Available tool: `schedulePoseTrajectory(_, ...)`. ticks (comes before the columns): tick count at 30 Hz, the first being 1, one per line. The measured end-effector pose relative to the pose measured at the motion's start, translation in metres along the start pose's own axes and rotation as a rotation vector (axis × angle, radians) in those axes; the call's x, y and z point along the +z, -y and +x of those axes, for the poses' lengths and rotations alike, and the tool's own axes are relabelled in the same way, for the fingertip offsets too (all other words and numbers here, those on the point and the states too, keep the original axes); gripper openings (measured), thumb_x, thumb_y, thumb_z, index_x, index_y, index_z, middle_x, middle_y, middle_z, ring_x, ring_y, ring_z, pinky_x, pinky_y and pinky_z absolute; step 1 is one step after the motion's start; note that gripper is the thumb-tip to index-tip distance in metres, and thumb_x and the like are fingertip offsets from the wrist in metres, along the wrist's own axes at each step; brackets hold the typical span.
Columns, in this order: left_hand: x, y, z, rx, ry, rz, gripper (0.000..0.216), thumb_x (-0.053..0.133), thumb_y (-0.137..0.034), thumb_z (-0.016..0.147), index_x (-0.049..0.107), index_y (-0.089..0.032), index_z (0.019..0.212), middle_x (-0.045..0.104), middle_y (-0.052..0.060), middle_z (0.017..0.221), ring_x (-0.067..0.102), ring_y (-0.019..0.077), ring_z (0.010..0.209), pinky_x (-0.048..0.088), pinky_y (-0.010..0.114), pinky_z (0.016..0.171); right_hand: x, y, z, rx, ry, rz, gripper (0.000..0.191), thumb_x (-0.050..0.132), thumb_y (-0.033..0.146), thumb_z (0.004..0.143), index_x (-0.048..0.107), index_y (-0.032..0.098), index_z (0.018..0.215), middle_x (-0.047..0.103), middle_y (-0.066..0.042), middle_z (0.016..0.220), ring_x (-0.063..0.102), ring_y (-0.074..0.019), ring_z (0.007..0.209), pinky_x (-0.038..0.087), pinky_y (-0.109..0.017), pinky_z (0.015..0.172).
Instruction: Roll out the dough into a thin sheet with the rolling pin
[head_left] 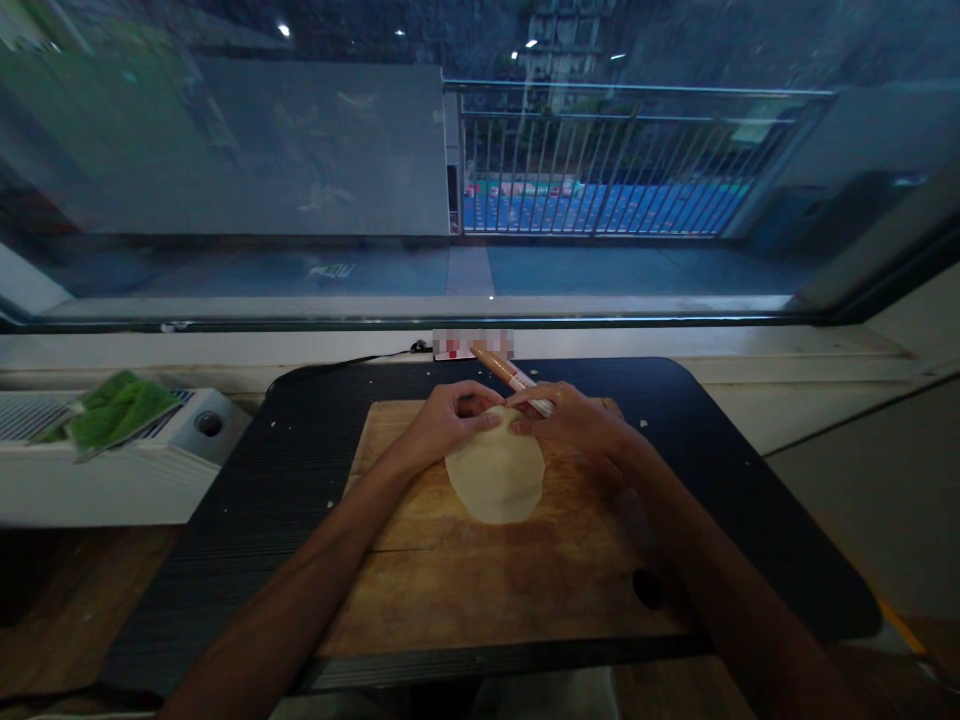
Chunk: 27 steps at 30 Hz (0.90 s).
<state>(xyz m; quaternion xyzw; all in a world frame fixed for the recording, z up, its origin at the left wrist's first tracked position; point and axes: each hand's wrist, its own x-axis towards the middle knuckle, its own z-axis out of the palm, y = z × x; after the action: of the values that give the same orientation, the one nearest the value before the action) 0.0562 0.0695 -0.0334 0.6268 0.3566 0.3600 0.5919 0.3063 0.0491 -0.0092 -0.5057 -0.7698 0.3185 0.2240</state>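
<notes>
A flat, pale round of dough [496, 475] lies on a wooden cutting board [480, 580]. My left hand [448, 415] pinches the dough's far edge, fingers curled over it. My right hand [571, 418] touches the same far edge with its fingertips and also grips a thin wooden rolling pin [504, 374], which sticks out up and to the left, away from me.
The board rests on a black table [720, 470] under a wide window. A white heater-like unit [112, 470] with a green cloth [112, 408] on it stands at the left. A black cable [330, 366] runs along the table's far edge. A hole [646, 588] pierces the board's right side.
</notes>
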Motion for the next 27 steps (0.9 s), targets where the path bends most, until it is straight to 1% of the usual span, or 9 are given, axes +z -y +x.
schedulePoseTrajectory(2, 0.000, 0.003, 0.001, 0.019, -0.001, 0.035, 0.042, 0.098, -0.041, 0.074, 0.084, -0.016, 0.105, 0.083, 0.007, 0.096, 0.075, 0.0192, 0.083, 0.059, 0.032, 0.077, 0.003, -0.007, 0.002, -0.031, -0.010, 0.000, 0.027, 0.087, 0.035, 0.091, 0.088, 0.027, 0.117, 0.084, -0.003, 0.110, 0.077, -0.0217, 0.098, 0.060, -0.033, 0.089)
schedulePoseTrajectory(4, -0.001, 0.006, 0.002, 0.034, 0.003, 0.056, 0.038, 0.096, -0.038, 0.075, 0.085, -0.016, 0.104, 0.083, 0.008, 0.097, 0.074, 0.0192, 0.083, 0.059, 0.033, 0.079, 0.005, -0.010, 0.003, -0.063, -0.001, -0.008, 0.022, 0.087, 0.034, 0.092, 0.087, 0.027, 0.114, 0.083, -0.003, 0.112, 0.076, -0.0219, 0.103, 0.060, -0.035, 0.093)
schedulePoseTrajectory(7, 0.000, 0.008, 0.003, 0.051, 0.008, 0.076, 0.034, 0.095, -0.036, 0.077, 0.085, -0.016, 0.103, 0.084, 0.009, 0.101, 0.075, 0.0199, 0.085, 0.059, 0.034, 0.080, 0.003, -0.008, 0.001, -0.105, 0.053, -0.041, 0.011, 0.083, 0.033, 0.098, 0.086, 0.027, 0.106, 0.081, -0.001, 0.105, 0.074, -0.0211, 0.100, 0.058, -0.037, 0.098)
schedulePoseTrajectory(9, 0.001, 0.007, 0.003, 0.071, 0.008, 0.106, 0.033, 0.093, -0.037, 0.079, 0.085, -0.017, 0.104, 0.084, 0.010, 0.106, 0.075, 0.0203, 0.088, 0.059, 0.033, 0.081, 0.002, -0.006, 0.000, -0.126, 0.083, -0.081, 0.008, 0.080, 0.031, 0.101, 0.086, 0.027, 0.103, 0.079, -0.001, 0.102, 0.073, -0.0203, 0.097, 0.058, -0.037, 0.098)
schedulePoseTrajectory(12, 0.003, 0.004, 0.001, 0.125, 0.001, 0.231, 0.032, 0.091, -0.040, 0.082, 0.086, -0.017, 0.104, 0.083, 0.009, 0.108, 0.071, 0.0180, 0.085, 0.055, 0.030, 0.076, 0.002, -0.004, 0.000, -0.145, 0.080, -0.144, 0.010, 0.078, 0.029, 0.104, 0.088, 0.028, 0.105, 0.075, -0.004, 0.106, 0.070, -0.0206, 0.098, 0.058, -0.036, 0.096)
schedulePoseTrajectory(14, 0.005, 0.001, -0.001, 0.172, 0.005, 0.351, 0.030, 0.091, -0.041, 0.084, 0.087, -0.018, 0.102, 0.080, 0.007, 0.103, 0.065, 0.0160, 0.079, 0.050, 0.029, 0.072, 0.003, -0.004, -0.001, -0.150, 0.072, -0.172, 0.013, 0.076, 0.031, 0.105, 0.089, 0.028, 0.108, 0.073, -0.005, 0.108, 0.070, -0.0215, 0.101, 0.058, -0.036, 0.095)
schedulePoseTrajectory(17, 0.006, -0.002, -0.002, 0.226, 0.020, 0.489, 0.023, 0.090, -0.037, 0.086, 0.088, -0.019, 0.099, 0.075, 0.004, 0.093, 0.060, 0.0151, 0.076, 0.046, 0.029, 0.071, 0.004, -0.007, 0.000, -0.134, 0.059, -0.177, 0.013, 0.077, 0.034, 0.105, 0.090, 0.029, 0.108, 0.072, -0.006, 0.110, 0.071, -0.0230, 0.103, 0.058, -0.038, 0.097)
schedulePoseTrajectory(23, 0.007, -0.001, -0.002, 0.198, 0.003, 0.580, 0.010, 0.080, -0.027, 0.093, 0.084, -0.018, 0.096, 0.073, 0.003, 0.091, 0.061, 0.0166, 0.078, 0.046, 0.031, 0.075, 0.003, -0.008, -0.003, -0.111, -0.023, -0.176, 0.013, 0.081, 0.038, 0.103, 0.091, 0.032, 0.110, 0.076, -0.006, 0.111, 0.071, -0.0278, 0.110, 0.057, -0.045, 0.104)
schedulePoseTrajectory(27, 0.007, 0.000, -0.002, 0.198, 0.021, 0.640, 0.007, 0.078, -0.024, 0.094, 0.081, -0.019, 0.096, 0.073, 0.004, 0.094, 0.064, 0.0195, 0.084, 0.048, 0.033, 0.080, 0.002, -0.006, -0.004, -0.098, -0.003, -0.153, 0.011, 0.083, 0.034, 0.101, 0.090, 0.030, 0.109, 0.075, -0.005, 0.108, 0.071, -0.0260, 0.109, 0.057, -0.044, 0.103)
